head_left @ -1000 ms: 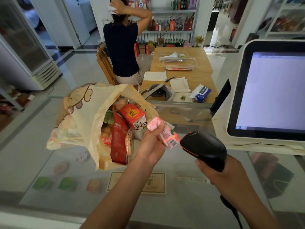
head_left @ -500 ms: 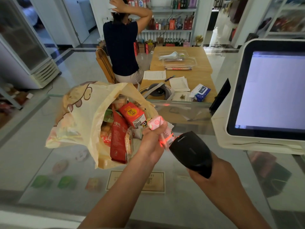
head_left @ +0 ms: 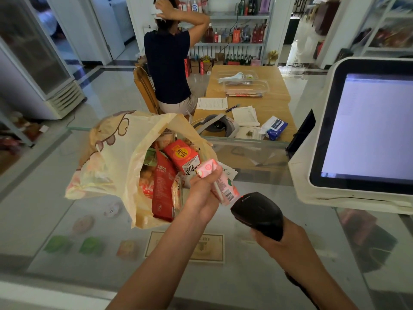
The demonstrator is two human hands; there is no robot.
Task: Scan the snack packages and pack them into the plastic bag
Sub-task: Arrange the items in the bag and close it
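The surface [head_left: 245,283] is a glass counter top, glossy and see-through; a yellow plastic bag [head_left: 116,166] lies on it at the left, slumped on its side, its mouth open toward the near right with snack packages [head_left: 163,189] showing inside; a white screen terminal [head_left: 357,135] stands on it at the right, well apart from the bag; beneath the glass show blurred green patches [head_left: 91,246] and a framed card [head_left: 212,249].
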